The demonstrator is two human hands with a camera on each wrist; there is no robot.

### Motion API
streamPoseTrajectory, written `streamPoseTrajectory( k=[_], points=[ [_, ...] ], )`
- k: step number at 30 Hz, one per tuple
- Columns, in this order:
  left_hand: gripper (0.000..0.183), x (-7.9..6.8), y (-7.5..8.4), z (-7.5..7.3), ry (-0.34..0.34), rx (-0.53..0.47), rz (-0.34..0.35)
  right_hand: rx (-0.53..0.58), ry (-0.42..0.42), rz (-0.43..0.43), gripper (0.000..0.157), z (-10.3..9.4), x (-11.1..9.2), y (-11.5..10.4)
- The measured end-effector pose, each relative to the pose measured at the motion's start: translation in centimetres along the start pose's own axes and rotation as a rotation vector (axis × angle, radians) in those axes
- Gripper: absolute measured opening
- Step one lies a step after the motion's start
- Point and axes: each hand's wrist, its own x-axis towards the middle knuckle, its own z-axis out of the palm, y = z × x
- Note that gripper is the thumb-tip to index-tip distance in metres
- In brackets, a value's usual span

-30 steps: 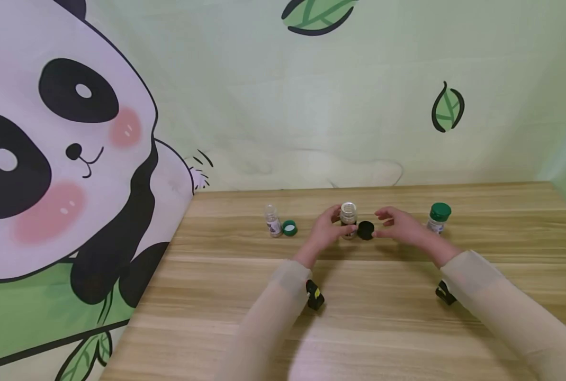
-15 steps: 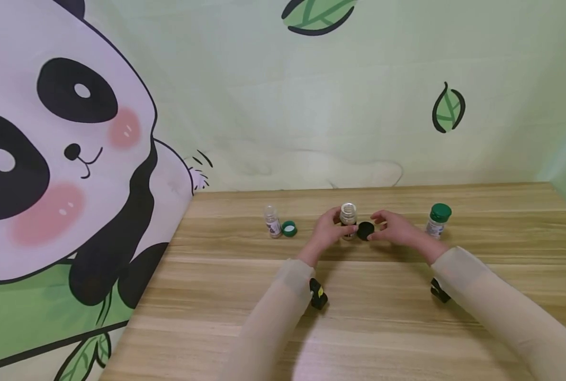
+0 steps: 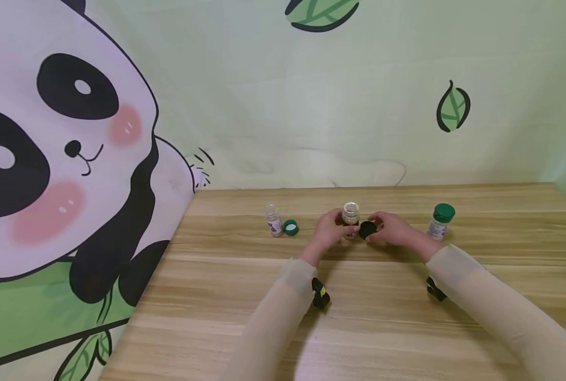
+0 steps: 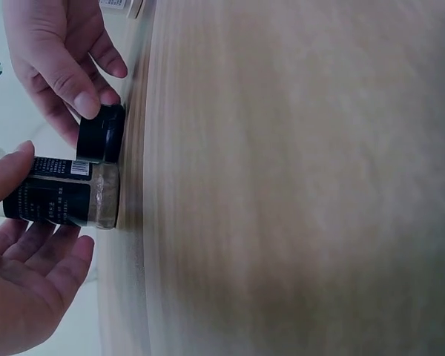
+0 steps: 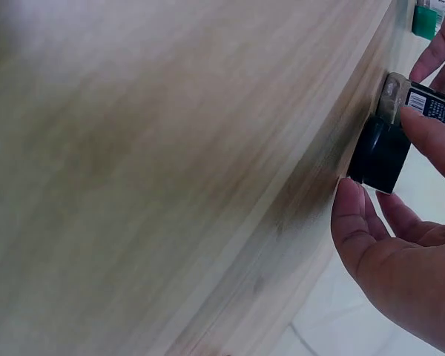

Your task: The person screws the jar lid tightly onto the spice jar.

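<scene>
- Since the earlier head frames, the right hand (image 3: 391, 228) has closed in from beside the small round black plastic cap (image 3: 367, 229) and now pinches it between thumb and fingertips; the cap has tipped up slightly off the light wooden desk (image 3: 359, 317).
- Head view: the left hand (image 3: 331, 229) curls around the small clear glass spice jar with a dark label (image 3: 350, 217), which stands upright, long axis vertical, open mouth up, near the middle of the desk's far half. The cap sits just right of the jar's base.
- Also in the head view: a second clear uncapped jar (image 3: 273, 219) stands to the left with a round green cap (image 3: 290, 228) lying just beside it, and a green-capped jar (image 3: 440, 220) stands to the right. A panda cloth (image 3: 63, 159) hangs at the left.
- Left wrist view: the jar (image 4: 63, 202) shows a black label with white print too small to read and a white barcode patch; pale contents fill the clear bottom. The left hand's thumb (image 4: 7, 174) and fingers (image 4: 52, 259) hold it, and the cap (image 4: 101, 133) touches the desk beside it.
- Right wrist view: the right hand's thumb (image 5: 352, 222) and a finger (image 5: 430, 137) grip the cap (image 5: 380, 154), with the jar (image 5: 423, 104) just behind it; the label's writing is unreadable.
</scene>
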Motion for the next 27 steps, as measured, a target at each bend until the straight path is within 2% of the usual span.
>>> streamPoseTrajectory(
  k=[18,27],
  points=[
    [0.044,-0.03,-0.42,0.19,-0.007,-0.008,-0.005,-0.024,0.031,-0.006,0.057,0.19,-0.23,-0.15],
    [0.045,0.13,-0.63,0.06,-0.01,-0.031,-0.012,0.018,0.038,-0.024,0.051,0.09,-0.33,-0.26]
  ],
)
